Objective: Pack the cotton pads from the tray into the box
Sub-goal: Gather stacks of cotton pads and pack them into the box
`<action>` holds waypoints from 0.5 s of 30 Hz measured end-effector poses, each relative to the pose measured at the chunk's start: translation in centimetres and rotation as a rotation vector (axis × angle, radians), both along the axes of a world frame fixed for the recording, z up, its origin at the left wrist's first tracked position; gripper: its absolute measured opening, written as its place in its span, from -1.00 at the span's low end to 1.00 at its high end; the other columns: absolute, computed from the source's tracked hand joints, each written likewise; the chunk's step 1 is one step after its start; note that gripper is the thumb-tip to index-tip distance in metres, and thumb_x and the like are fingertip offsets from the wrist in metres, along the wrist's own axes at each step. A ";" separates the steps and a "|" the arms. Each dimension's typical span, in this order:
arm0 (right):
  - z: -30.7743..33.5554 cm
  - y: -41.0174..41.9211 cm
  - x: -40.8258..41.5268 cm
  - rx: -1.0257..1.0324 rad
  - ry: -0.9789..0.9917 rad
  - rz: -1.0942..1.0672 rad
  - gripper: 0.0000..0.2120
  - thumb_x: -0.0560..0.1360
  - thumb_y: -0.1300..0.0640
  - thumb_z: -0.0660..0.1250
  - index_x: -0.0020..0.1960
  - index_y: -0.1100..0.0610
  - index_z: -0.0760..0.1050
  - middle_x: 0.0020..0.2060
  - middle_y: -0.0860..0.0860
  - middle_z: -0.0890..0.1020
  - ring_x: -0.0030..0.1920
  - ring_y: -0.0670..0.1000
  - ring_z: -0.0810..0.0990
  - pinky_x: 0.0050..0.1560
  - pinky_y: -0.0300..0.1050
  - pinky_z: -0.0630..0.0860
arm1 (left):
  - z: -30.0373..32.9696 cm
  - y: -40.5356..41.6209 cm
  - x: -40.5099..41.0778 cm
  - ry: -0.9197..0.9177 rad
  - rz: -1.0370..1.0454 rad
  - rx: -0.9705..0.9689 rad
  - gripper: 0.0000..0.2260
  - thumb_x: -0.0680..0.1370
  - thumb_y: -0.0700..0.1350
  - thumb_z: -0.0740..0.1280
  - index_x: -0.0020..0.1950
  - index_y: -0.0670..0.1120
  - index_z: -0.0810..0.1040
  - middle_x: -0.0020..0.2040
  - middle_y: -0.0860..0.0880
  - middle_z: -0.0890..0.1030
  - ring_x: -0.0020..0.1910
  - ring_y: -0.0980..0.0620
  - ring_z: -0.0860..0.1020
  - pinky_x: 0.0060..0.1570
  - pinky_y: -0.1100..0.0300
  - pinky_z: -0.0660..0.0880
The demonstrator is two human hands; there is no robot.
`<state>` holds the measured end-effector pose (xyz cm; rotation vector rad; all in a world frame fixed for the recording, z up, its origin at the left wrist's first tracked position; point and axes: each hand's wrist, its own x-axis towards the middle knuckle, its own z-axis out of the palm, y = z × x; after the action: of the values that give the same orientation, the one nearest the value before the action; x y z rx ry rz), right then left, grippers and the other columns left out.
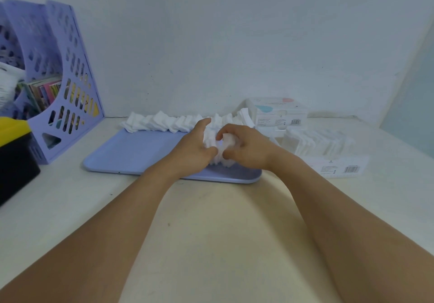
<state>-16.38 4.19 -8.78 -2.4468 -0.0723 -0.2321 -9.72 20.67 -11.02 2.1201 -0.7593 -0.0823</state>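
Observation:
A lilac tray (131,154) lies on the table. Along its far edge runs a long row of white cotton pads (164,121). A short stack of pads (222,148) stands on edge near the tray's right side. My left hand (195,150) presses against the stack's left end and my right hand (246,147) cups its right end, so both hands squeeze the stack between them. To the right sits an open clear box (328,159) holding rows of pads, with a barcode label on its front.
A second cotton pad box (279,112), shut, stands behind the tray's right corner against the wall. A purple file holder (68,86) with books is at the left, and a black bin with a yellow lid (14,152) sits at the left edge.

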 end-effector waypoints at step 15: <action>0.0 -1.0 0.7 0.153 -0.050 -0.049 -0.14 0.25 0.20 0.69 0.45 0.09 0.38 0.14 0.09 0.56 -0.36 0.05 0.68 -0.28 -0.16 0.65 | -0.3 -0.7 0.6 0.134 0.058 -0.207 -0.34 0.40 0.21 0.40 0.47 0.11 0.35 0.25 -0.03 0.57 0.20 -0.01 0.57 0.27 -0.02 0.51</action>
<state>-15.72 3.15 -8.74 -2.2927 -0.0153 -0.3094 -9.16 19.96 -11.35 1.9178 -0.6005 -0.1086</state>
